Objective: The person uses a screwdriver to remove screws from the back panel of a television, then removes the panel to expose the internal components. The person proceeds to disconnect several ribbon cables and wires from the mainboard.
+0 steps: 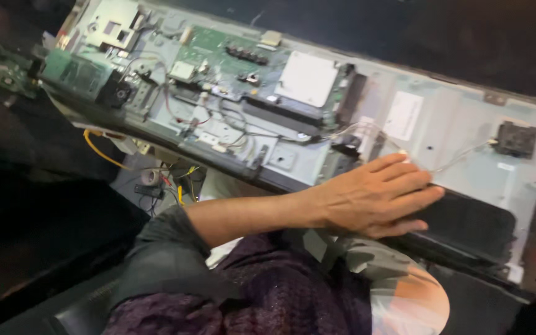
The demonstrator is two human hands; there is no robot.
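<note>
**Open flat-panel chassis, one hand laid flat on its near edge**

Far left: a small green circuit board sat apart from the main unit, partly in shadow. Beside it began the opened chassis, a long grey metal back panel lying tilted across the view. Its left half carried a green board, then the main circuit board with a row of dark components, and a square silver shield. Thin white and red wires ran loosely across this area. Below the chassis edge, a yellow cable and small clips lay on a lower surface, details too dim to name.

Centre to right: one hand rested palm down on the chassis's near edge, fingers straight and together, clamped on nothing. Its fingertips lay just beside a thin white wire pair leading to a small black module at far right. Which hand it was could not be told with certainty; the forearm entered from lower left, so it was logged as the left. The other hand was out of view.

Judgement: steadying pressure belonged on bare metal, with fingertips kept off the thin wire pair to avoid pinching or tugging it.
</note>
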